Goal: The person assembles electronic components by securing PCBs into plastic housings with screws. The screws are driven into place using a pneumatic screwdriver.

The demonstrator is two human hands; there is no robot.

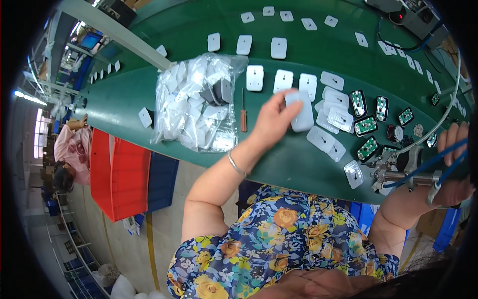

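Your left hand [273, 118] grips a white cover [302, 118] beside the loose covers [336, 99], thumb on its face, probably for steadiness; I cannot tell if your right hand [454, 193] grips the metal tool [398, 176].

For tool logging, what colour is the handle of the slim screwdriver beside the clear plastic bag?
The handle is reddish-brown, clearest in the head view.

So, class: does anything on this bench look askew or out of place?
Only mild untidiness stands out: the loose white covers right of the left hand overlap at uneven angles, unlike the neater white stack farther back.
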